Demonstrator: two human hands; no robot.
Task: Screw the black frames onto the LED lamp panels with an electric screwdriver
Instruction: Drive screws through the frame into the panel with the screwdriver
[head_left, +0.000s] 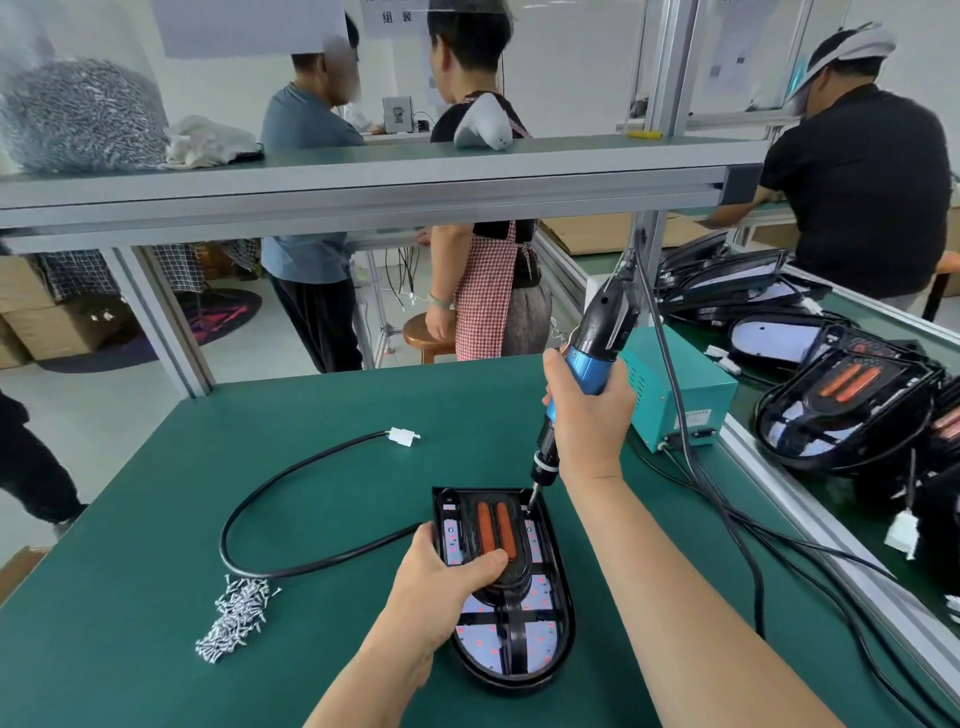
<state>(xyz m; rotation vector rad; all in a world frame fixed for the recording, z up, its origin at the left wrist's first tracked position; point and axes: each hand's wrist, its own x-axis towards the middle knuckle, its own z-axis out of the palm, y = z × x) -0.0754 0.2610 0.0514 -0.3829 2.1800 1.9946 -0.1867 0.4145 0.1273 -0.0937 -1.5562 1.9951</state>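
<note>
Lamp (480, 642): lying on the table (311, 467) under its frame (563, 597), long axis running away from the person.
Left hand (441, 587): gripping the lamp's left edge, thumb pressing the frame.
Right hand (589, 415): clamping the screwdriver (597, 338), tip leaning into the frame's far right corner.

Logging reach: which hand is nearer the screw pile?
Left. Left hand holds the lamp panel right of the screw pile; right hand grips the screwdriver farther away.

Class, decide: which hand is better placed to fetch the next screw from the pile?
Probably left: the left hand, on the lamp panel, is nearer the screw pile; the right hand grips the electric screwdriver.
</note>
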